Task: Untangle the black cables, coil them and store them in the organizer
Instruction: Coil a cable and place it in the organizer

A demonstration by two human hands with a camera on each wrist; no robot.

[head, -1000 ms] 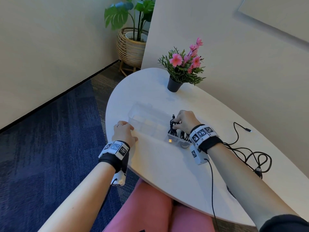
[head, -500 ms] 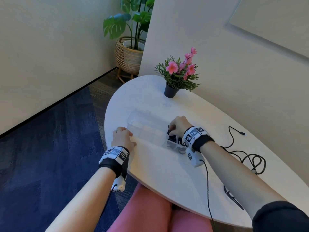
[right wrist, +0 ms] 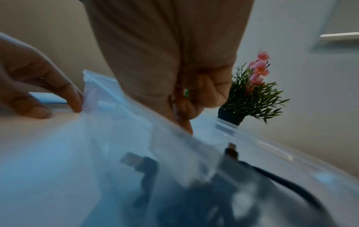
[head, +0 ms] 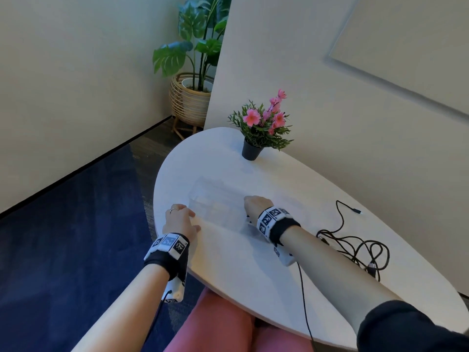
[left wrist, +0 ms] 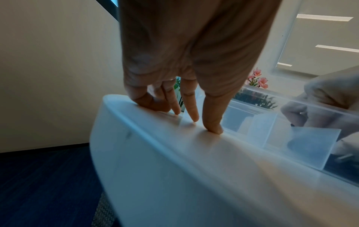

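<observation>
Storing step in hand. Left hand [head: 180, 221] spread, fingertips [left wrist: 213, 129] pressed on table [head: 241, 270] against near-left end of clear organizer [head: 215, 199], steadying it. Right hand [head: 254, 204] curled over right compartment above coiled black cable [right wrist: 151, 169]; pinch on anything could not be told. Remaining tangled cables [head: 360, 250] lay at far right. Next, likely: withdraw, fetch tangle. No readable writing; only wristband markers [head: 271, 217].
</observation>
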